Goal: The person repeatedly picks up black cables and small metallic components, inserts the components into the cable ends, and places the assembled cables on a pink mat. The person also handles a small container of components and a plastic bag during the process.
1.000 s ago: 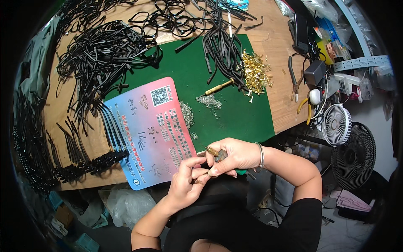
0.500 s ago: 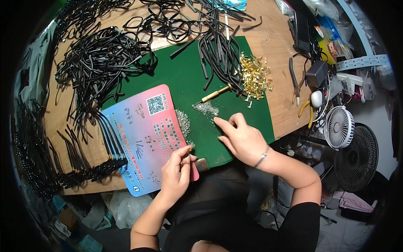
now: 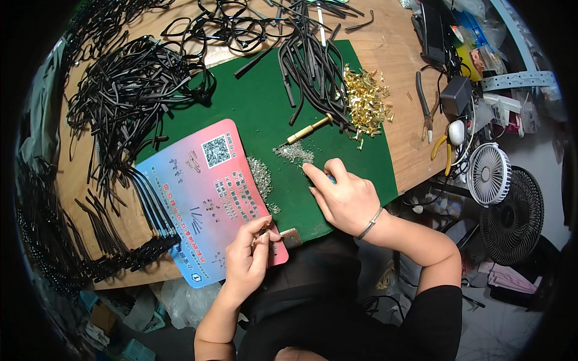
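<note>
My left hand (image 3: 248, 257) is closed in a pinch above the lower right corner of the pink-and-blue printed mat. Small gold-coloured pieces (image 3: 255, 242) show between its fingers. Over the green mat (image 3: 247, 87), my right hand (image 3: 349, 195) is partly curled, its index fingertip at the edge of a loose heap of tiny silver screws (image 3: 296, 151). A bit of something blue (image 3: 332, 178) shows among the right fingers; the rest is hidden. Just above that heap lies a brass-coloured screwdriver (image 3: 309, 129). A second pile of tiny silver parts (image 3: 260, 178) lines the right edge of the printed mat (image 3: 180, 162).
Black eyeglass temples (image 3: 126, 90) are heaped at left, more (image 3: 313, 66) at the top middle. Glasses frames (image 3: 241, 30) lie behind. Gold-coloured metal pieces (image 3: 365, 102) are piled right of centre. Pliers (image 3: 426, 111), yellow-handled pliers (image 3: 444, 151) and a white fan (image 3: 489, 174) stand farther right.
The whole view has shifted slightly. My right index finger has come to the edge of the silver heap, and a blue bit now shows among those fingers. My left hand stays pinched.
</note>
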Motion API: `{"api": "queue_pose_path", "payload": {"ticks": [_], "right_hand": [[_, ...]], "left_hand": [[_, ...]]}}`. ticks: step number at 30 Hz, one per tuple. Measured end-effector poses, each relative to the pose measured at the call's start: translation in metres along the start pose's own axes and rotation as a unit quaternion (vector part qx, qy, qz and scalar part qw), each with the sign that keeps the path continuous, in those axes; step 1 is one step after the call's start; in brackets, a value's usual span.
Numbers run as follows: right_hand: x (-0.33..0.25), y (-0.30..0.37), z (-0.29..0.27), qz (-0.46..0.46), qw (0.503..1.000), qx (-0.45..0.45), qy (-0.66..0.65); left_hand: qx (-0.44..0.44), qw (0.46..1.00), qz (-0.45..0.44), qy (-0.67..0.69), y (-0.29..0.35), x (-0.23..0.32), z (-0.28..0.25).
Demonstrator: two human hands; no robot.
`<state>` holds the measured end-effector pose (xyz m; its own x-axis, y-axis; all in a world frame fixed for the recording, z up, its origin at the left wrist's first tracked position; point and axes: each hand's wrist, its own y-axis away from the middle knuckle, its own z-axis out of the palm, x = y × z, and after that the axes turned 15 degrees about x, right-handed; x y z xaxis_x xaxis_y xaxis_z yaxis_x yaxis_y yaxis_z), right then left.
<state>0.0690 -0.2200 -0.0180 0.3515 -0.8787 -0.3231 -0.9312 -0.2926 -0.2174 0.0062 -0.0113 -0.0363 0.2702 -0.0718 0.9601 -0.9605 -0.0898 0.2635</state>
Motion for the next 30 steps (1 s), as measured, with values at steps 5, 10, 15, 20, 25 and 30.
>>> {"api": "queue_pose_path", "payload": {"ticks": [5, 10, 15, 20, 25, 30], "right_hand": [[-0.001, 0.001, 0.002, -0.004, 1.0, -0.001, 0.02], [0.0, 0.001, 0.003, -0.034, 0.999, -0.001, 0.027], [0.002, -0.001, 0.003, -0.072, 0.994, -0.015, 0.08], [-0.005, -0.005, -0.007, 0.024, 0.996, -0.073, -0.048], [-0.037, 0.001, -0.015, 0.071, 0.92, -0.225, -0.312], [-0.043, -0.004, -0.014, 0.091, 0.904, -0.269, -0.319]], "left_hand": [[-0.01, 0.993, -0.086, 0.08, 0.011, 0.013, -0.012], [-0.011, 0.998, -0.056, 0.035, -0.001, 0.003, -0.005], [-0.006, 0.993, -0.1, 0.055, -0.005, 0.009, -0.004], [0.03, 0.998, -0.058, 0.008, 0.0, 0.002, -0.004], [0.085, 0.989, 0.082, -0.094, 0.002, -0.006, 0.009], [0.112, 0.976, 0.114, -0.15, 0.007, -0.004, 0.013]]}}
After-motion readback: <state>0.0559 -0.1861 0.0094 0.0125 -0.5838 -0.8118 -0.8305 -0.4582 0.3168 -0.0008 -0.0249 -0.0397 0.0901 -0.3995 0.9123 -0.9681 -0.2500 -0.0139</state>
